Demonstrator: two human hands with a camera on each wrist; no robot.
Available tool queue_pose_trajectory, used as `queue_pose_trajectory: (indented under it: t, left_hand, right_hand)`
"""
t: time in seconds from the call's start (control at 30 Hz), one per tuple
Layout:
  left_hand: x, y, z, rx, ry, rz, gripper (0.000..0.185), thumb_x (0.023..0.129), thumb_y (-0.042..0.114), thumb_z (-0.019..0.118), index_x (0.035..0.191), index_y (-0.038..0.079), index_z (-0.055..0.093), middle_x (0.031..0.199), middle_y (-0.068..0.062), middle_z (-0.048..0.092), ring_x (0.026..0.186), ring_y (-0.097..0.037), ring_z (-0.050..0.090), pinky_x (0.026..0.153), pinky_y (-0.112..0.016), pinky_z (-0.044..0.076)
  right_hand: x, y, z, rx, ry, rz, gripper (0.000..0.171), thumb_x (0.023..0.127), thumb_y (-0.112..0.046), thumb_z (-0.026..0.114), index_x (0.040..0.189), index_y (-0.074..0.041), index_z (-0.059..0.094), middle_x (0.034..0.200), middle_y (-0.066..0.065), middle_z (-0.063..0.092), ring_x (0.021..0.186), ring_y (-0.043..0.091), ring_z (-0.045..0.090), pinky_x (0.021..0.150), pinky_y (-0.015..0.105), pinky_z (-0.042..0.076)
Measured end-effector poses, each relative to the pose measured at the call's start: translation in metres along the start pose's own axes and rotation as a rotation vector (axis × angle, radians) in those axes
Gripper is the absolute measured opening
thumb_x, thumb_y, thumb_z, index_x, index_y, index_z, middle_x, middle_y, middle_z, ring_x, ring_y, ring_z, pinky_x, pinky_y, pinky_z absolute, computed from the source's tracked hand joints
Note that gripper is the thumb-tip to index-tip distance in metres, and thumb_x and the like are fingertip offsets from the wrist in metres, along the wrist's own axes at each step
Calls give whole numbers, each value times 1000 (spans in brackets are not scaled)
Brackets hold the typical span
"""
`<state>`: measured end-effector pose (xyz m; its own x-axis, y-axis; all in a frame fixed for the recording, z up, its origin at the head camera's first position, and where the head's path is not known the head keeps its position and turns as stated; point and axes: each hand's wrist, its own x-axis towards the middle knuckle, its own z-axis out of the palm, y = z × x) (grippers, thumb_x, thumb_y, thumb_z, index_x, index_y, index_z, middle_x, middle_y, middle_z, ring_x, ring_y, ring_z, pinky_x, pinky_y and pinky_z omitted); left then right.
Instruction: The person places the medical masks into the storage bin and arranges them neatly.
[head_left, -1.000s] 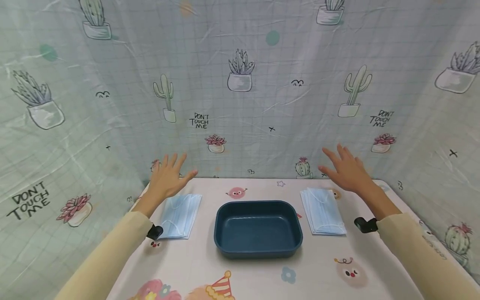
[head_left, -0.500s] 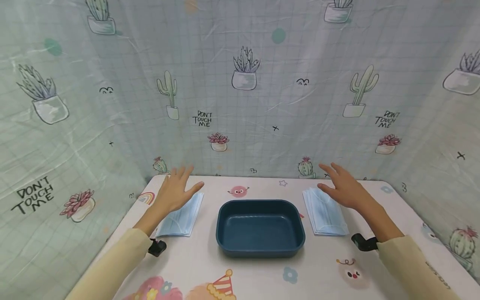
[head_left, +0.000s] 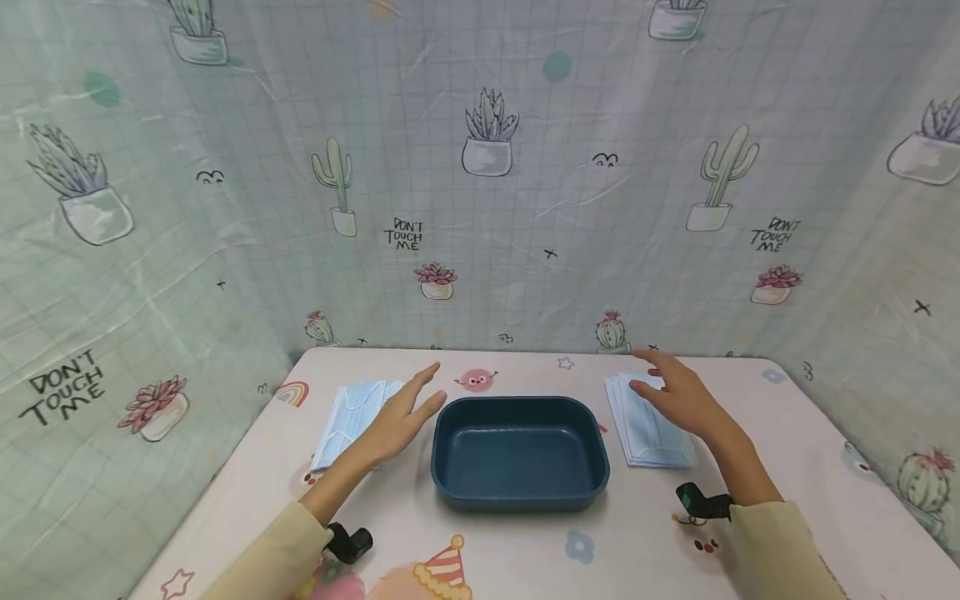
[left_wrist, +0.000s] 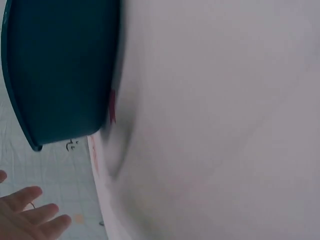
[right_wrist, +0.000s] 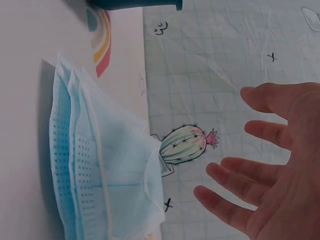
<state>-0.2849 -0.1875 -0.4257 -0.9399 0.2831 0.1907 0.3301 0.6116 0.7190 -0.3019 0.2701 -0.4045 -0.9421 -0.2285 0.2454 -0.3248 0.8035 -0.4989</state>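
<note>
- One stack of pale-blue masks [head_left: 356, 412] lies flat toward the far-left corner of a printed table [head_left: 517, 550], its long axis running near to far, the far end leaning inward.
- A person's left hand [head_left: 397, 421] hangs over the table between that stack and the tray, fingers loosely extended and grasping nothing, pointing toward the far edge and slightly right.
- A dark-blue tray [head_left: 520, 503] sits mid-table, between the stacks and short of the far edge, open side up, its long axis running left to right, roughly parallel to that edge.
- A second stack [head_left: 651, 429] lies toward the far-right corner, long axis near to far, its far end tipped inward and its left side slightly fanned.
- The right hand [head_left: 678, 400] hovers above that stack, fingers spread and released; the right wrist view shows them apart from the masks.
- The step in hand appears to be a reach. Taking a mask would call for lowering the fingertips to a stack's edge and pinching only the top layer.
</note>
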Motion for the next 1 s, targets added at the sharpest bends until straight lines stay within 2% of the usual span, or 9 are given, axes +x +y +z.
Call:
queue_pose_trajectory:
  t: [0.2, 0.37, 0.53, 0.73, 0.87, 1.0]
  left_hand:
    - [-6, 10, 19, -286, 5, -111, 60, 108, 46, 47, 161, 22, 34, 158, -20, 48, 147, -40, 46, 122, -63, 33]
    - [-7, 14, 30, -491, 2, -194, 57, 108, 49, 46, 159, 23, 39, 157, -19, 49, 148, -38, 45, 121, -64, 33]
    - [-7, 14, 38, -600, 40, -251, 51, 109, 45, 45, 155, 24, 45, 158, -16, 49, 148, -38, 44, 122, -63, 32]
    - [-6, 10, 44, -688, 31, -278, 48, 111, 36, 41, 156, 19, 44, 164, -11, 41, 147, -33, 43, 120, -56, 34]
    - [-4, 5, 47, -740, 5, -294, 47, 112, 32, 36, 156, 17, 44, 169, -7, 32, 151, -32, 35, 126, -56, 26]
    - [-2, -1, 50, -758, -36, -295, 47, 112, 28, 34, 157, 17, 43, 168, -8, 32, 155, -32, 30, 130, -57, 17]
  right_hand:
    - [1, 11, 1, 30, -4, 64, 61, 105, -31, 59, 154, -1, 40, 154, 35, 42, 133, 55, 53, 102, 69, 49]
    - [0, 19, -3, 72, -18, 140, 62, 106, -34, 56, 155, -2, 38, 154, 36, 42, 135, 55, 50, 103, 69, 48]
    - [-1, 29, -4, 194, -29, 195, 64, 107, -39, 54, 156, -3, 35, 156, 34, 39, 139, 54, 47, 107, 67, 47]
    - [-2, 41, 1, 310, -44, 241, 65, 107, -40, 53, 156, 0, 34, 156, 35, 39, 138, 53, 47, 107, 58, 51]
    - [-3, 48, 3, 388, -41, 273, 62, 108, -38, 51, 155, 0, 36, 156, 34, 40, 138, 50, 49, 106, 51, 53]
    - [-4, 55, 5, 423, -24, 294, 57, 109, -33, 49, 154, 1, 38, 153, 33, 43, 137, 48, 51, 103, 42, 55]
